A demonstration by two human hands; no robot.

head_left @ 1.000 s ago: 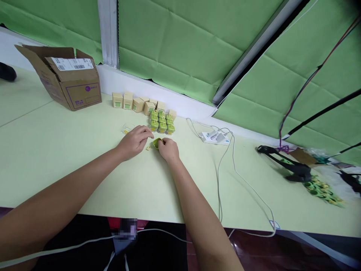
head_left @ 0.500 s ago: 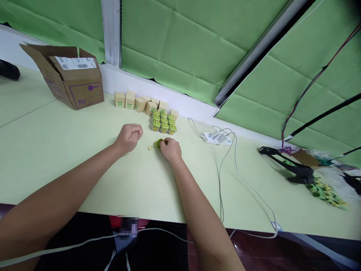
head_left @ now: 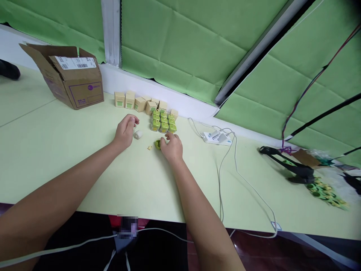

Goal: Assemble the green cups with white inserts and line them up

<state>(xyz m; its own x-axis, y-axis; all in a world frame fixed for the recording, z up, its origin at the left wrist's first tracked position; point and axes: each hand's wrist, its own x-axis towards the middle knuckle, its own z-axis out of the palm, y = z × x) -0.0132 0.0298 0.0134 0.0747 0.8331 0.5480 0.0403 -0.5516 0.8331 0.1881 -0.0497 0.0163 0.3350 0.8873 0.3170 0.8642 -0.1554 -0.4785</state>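
My left hand (head_left: 124, 132) is over the table, its fingers loosely curled and the thumb apart from the palm. Just right of it is a small white rounded piece (head_left: 138, 134), close under the fingertips. My right hand (head_left: 172, 147) has its thumb at a small green cup-shaped piece (head_left: 157, 145), which looks tilted; the index finger is raised and the other fingers are mostly hidden. Between the hands lies a tiny yellow piece (head_left: 149, 148). Behind the right hand stands a block of green-topped containers (head_left: 164, 122) with clear lower parts, set close together in rows.
Several small cardboard boxes (head_left: 130, 100) line the wall. A large open carton (head_left: 84, 90) stands at the back left. Right of my hands are a white power strip (head_left: 217, 138) and loose cables. Farther right lie a black clamp-like tool (head_left: 293, 165) and green-yellow parts (head_left: 324, 192).
My left fist has loosened and shifted slightly up and left, showing the white rounded piece. My right index finger has lifted, and the green piece has turned.
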